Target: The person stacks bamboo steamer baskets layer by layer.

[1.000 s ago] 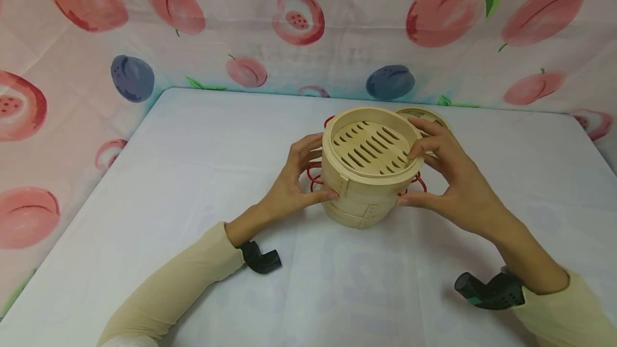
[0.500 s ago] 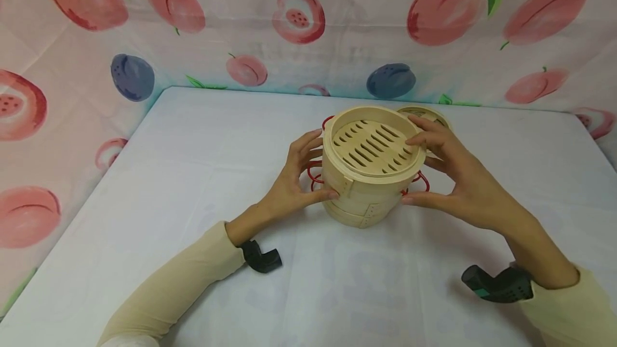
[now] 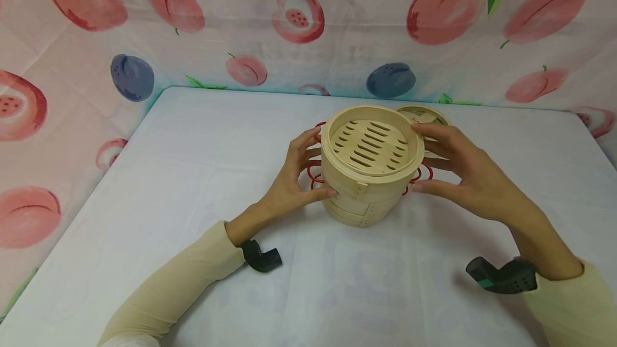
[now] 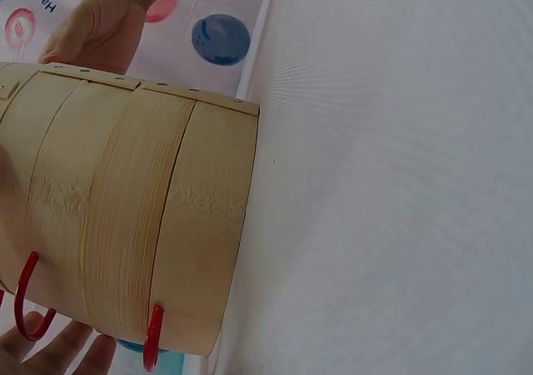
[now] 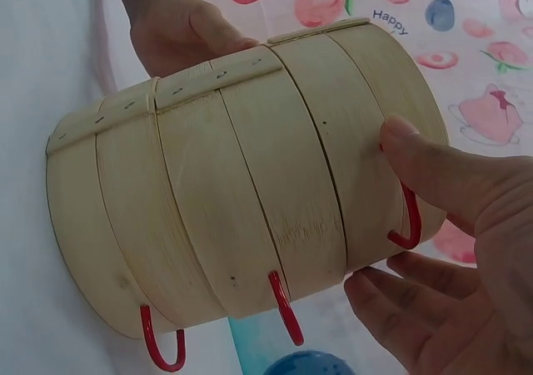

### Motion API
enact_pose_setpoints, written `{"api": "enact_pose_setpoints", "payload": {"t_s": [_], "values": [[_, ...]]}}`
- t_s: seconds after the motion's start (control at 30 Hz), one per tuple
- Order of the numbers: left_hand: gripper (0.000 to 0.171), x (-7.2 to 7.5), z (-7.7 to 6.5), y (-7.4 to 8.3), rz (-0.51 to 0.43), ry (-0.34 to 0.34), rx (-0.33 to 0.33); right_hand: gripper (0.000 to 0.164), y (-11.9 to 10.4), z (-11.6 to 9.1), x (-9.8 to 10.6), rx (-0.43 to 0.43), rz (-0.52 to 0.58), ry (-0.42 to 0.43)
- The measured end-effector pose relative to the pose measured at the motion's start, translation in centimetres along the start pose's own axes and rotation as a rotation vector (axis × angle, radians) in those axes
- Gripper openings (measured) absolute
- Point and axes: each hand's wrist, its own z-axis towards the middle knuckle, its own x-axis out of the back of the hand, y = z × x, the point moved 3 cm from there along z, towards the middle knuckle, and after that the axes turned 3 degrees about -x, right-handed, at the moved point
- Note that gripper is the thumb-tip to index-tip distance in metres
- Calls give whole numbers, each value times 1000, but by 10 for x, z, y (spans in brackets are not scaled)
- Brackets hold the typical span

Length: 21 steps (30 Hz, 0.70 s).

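Observation:
A stack of round bamboo steamer baskets [image 3: 359, 202] stands on the white table in the head view, its slatted floor [image 3: 370, 146] showing inside the top tier. Red loop handles [image 5: 408, 217] stick out from its sides. My left hand [image 3: 296, 175] holds the stack's left side, thumb on the front wall and fingers behind. On the right, my right hand [image 3: 463, 170] grips the top basket [image 5: 366, 117]; its fingers reach the rim and its thumb lies along the wall by a red handle. The left hand's fingers are partly hidden by the stack.
Behind the stack, partly covered by it and the right hand, lies a round woven bamboo lid [image 3: 421, 114]. A white cloth covers the table [image 3: 217, 149]. A fruit-print curtain [image 3: 337, 25] hangs along the back and left.
The top basket has turned, its front seam shifting right and its slots changing angle. My right hand has moved slightly right around the rim. The left hand has stayed nearly still.

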Motion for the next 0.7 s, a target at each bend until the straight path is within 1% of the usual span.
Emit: {"api": "enact_pose_setpoints", "payload": {"t_s": [0.17,0.3,0.43,0.53,0.7], "values": [[99,0,1,-1,12,5,-5,97,2,0,2,10,-2,2],[98,0,0,-1,19,16,15,96,3,0,3,11,-11,-1],[94,0,-1,-1,18,32,26,94,5,-1,3,17,14,-5],[91,1,-1,-1,23,43,22,93,6,-1,3,11,34,-2],[82,2,-1,0,30,68,-6,90,5,-1,3,13,28,-8]]}}
